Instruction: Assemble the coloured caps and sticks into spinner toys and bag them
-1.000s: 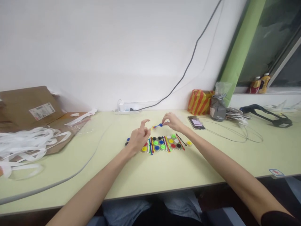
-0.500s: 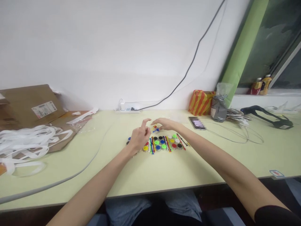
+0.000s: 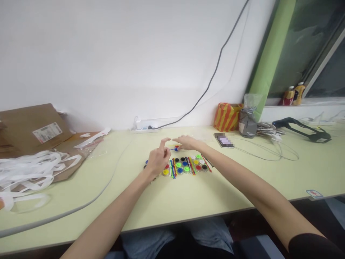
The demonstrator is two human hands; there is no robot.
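Note:
My left hand point(image 3: 158, 158) is closed in a pinch, its index finger raised. A thin blue arrow-shaped stick point(image 3: 173, 149) runs from its fingertips toward my right hand point(image 3: 188, 142). The right fingers curl around a small blue-and-red piece point(image 3: 176, 148), partly hidden by them. Nearer me on the table lie round pieces with coloured caps on clear bases, such as a green one point(image 3: 187, 169), a yellow one point(image 3: 165, 172) and a black one point(image 3: 205, 167). Bundles of thin coloured arrow sticks point(image 3: 173, 169) lie between the groups. My left hand covers part of the left group.
A phone point(image 3: 224, 140) lies to the right, near a striped bag point(image 3: 226, 117) and a black frame-like device point(image 3: 302, 130). Cardboard point(image 3: 40, 126) and white strips point(image 3: 35, 165) occupy the left. A grey cable point(image 3: 91, 198) crosses the left side; a power strip point(image 3: 142, 126) sits by the wall.
The blue stick has shifted left and now reaches my left fingertips. Both hands remain close together over the far side of the pieces. The camera view has shifted slightly.

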